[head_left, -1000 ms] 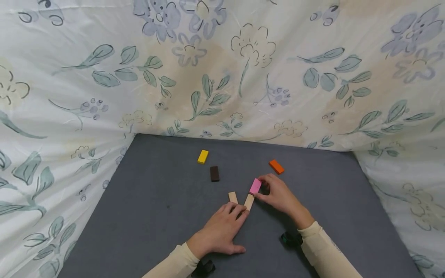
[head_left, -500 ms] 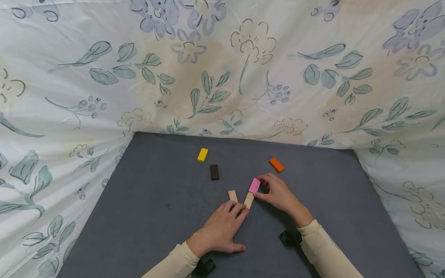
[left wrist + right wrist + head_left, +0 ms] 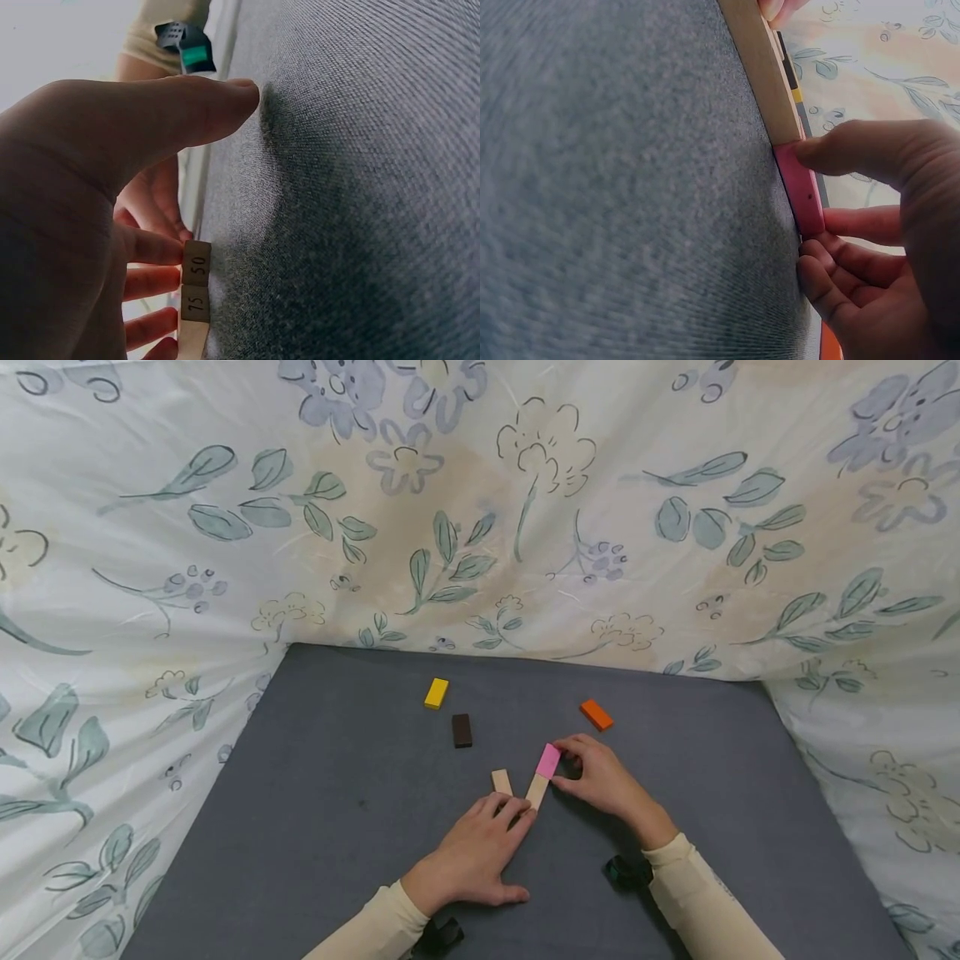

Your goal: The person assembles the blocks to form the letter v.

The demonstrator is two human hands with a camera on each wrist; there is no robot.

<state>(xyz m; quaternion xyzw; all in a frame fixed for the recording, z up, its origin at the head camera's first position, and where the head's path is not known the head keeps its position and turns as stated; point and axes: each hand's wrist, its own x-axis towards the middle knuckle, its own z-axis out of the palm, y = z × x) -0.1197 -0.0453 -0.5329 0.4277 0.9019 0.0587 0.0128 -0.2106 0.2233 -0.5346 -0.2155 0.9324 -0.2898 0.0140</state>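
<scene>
A pink block (image 3: 548, 761) lies end to end with a plain wooden block (image 3: 537, 792), and the two form one slanted line. My right hand (image 3: 603, 781) pinches the pink block between thumb and fingers; in the right wrist view the thumb sits near the seam where pink block (image 3: 801, 187) and wooden block (image 3: 765, 75) meet. A second wooden block (image 3: 502, 782) slants the other way, making a V. My left hand (image 3: 476, 852) rests its fingertips on the near ends of the wooden blocks. In the left wrist view, numbered block ends (image 3: 196, 262) show under those fingers.
On the grey cloth-covered table (image 3: 300, 827) lie a yellow block (image 3: 437, 693) and a dark brown block (image 3: 462, 731) behind the V. An orange block (image 3: 596, 715) lies beyond my right hand. A floral cloth (image 3: 480, 527) hangs behind and at the sides.
The dark edge seen earlier at the near end of the pink block no longer shows; it now lines up flush with the wooden block. Both hands stay nearly still.
</scene>
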